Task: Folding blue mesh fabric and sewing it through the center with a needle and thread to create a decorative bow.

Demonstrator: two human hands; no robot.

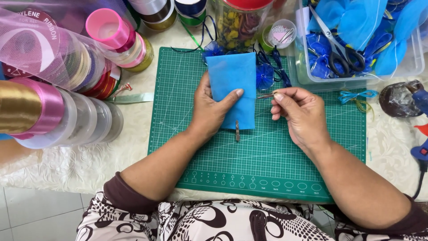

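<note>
Ribbon rolls [67, 85]: stacked on their sides at the far left of the table, gold, pink and clear spools, one pink roll [109, 27] standing on top of the pile.
Tablecloth [67, 165]: cream, patterned, under everything.
Cutting mat [267, 151]: green with a white grid, lying flat in the middle of the table, a row of small shape outlines along its near edge.
Left hand [211, 109]: resting on the mat, holding the blue fabric from its left edge, thumb laid flat across the front of the piece, the other fingers curled behind or under it.
Blue fabric [232, 76]: a folded rectangular piece, upright on the mat's upper middle, its lower part covered by the left hand.
Clip [237, 130]: a small dark metal piece on the mat, touching the bottom edge of the fabric, just beside the left hand.
Right hand [301, 114]: just to the right of the fabric, fingers curled in, thumb and forefinger pinching a thin metal pin [266, 95] whose tip points at the fabric's right edge.
Jar [240, 20]: clear, red lid, behind the mat, filled with mixed small items.
Plastic box [356, 78]: clear, at the upper right, holding blue fabric bows and a pair of scissors [341, 56].
Glue gun [421, 149]: blue, at the right edge, only partly in view.
</note>
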